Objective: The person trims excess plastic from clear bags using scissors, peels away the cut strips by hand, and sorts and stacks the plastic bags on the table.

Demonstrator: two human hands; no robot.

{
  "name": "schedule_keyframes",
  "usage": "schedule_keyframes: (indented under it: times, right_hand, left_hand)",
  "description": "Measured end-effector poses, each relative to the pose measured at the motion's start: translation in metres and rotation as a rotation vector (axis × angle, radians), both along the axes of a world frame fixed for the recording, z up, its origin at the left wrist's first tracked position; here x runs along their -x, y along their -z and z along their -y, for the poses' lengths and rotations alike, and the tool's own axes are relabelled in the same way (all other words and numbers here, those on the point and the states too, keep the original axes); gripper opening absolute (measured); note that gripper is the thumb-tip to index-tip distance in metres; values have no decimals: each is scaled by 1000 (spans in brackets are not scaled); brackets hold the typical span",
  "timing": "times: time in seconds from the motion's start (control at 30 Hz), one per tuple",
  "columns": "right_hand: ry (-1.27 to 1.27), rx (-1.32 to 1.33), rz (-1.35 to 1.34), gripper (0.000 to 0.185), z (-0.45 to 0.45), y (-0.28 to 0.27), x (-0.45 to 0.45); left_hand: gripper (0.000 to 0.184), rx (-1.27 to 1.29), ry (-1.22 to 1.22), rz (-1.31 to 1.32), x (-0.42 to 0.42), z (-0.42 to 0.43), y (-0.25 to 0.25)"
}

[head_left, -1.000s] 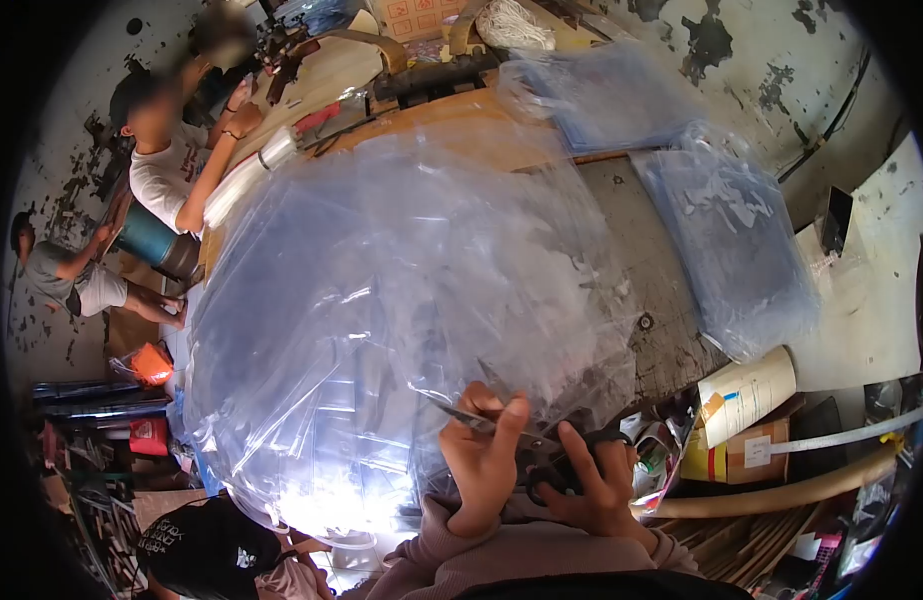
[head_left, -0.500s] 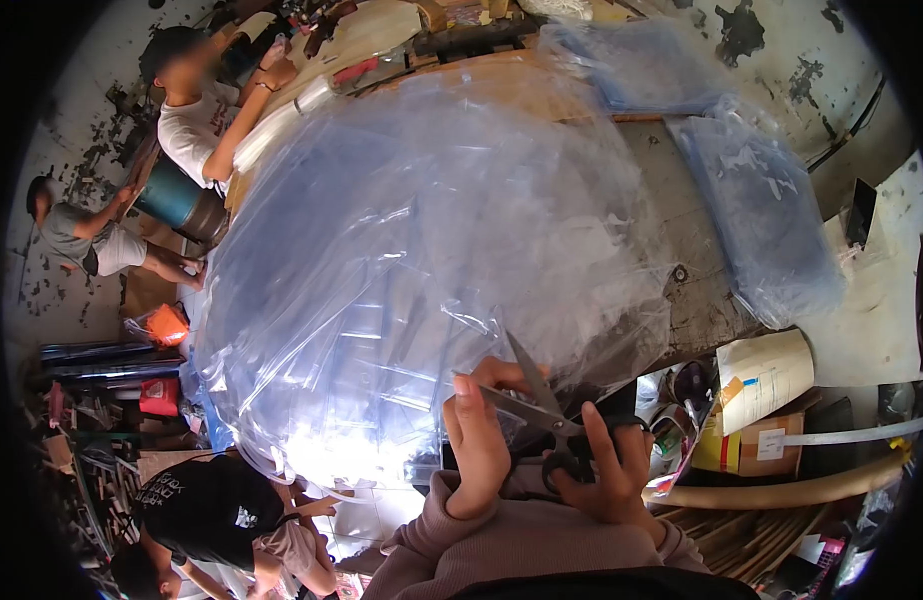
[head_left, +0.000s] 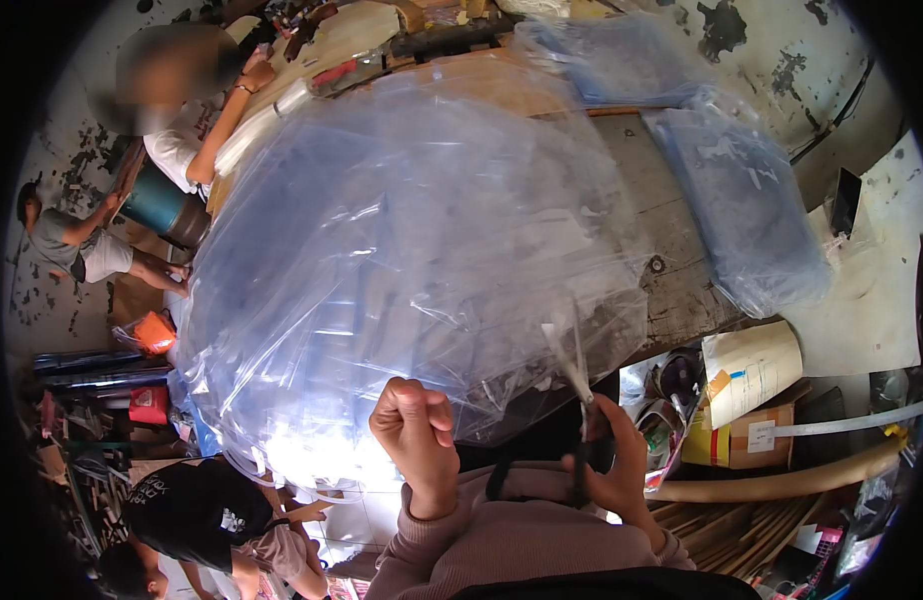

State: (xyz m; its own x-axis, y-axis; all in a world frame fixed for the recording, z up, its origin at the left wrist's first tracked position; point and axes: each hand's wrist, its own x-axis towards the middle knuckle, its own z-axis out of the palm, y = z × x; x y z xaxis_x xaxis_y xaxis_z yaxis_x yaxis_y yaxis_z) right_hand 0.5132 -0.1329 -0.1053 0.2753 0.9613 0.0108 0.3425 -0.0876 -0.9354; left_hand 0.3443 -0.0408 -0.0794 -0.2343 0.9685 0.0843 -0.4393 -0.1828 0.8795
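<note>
A large heap of clear plastic sheeting (head_left: 412, 230) covers most of the table. My left hand (head_left: 417, 430) is closed at the near edge of the sheeting; whatever its fingers hold, if anything, is too small to make out. To its right, my right hand (head_left: 617, 465) grips the handles of a pair of scissors (head_left: 572, 372). Their blades point up and away over the near right part of the sheeting, blurred and slightly apart.
Folded plastic sheets (head_left: 747, 205) lie at the right of the table, with another stack (head_left: 632, 65) behind. One person (head_left: 187, 150) is at the far left, another (head_left: 77, 240) sits beyond, and a third (head_left: 197, 515) bends at lower left. A cardboard box (head_left: 747, 440) stands right.
My left hand has moved left, away from the scissors, and its fingers have closed. The scissors have turned to point more away from me, and their blades have come closer together.
</note>
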Motion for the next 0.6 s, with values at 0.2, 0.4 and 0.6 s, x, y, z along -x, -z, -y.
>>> schedule_keyframes:
  times: [0.2,0.4,0.6]
  right_hand:
    - [-399,-19,-1413,83,-2,2,-47]
    - [-355,-101,-1526,64,-13,20,-83]
    - [-189,-65,-1416,62,-28,20,-83]
  left_hand:
    - [29,63,-333,-40,-19,-14,-19]
    - [43,-164,-319,74,23,-13,0]
    - [27,-31,-419,79,-6,-34,-13]
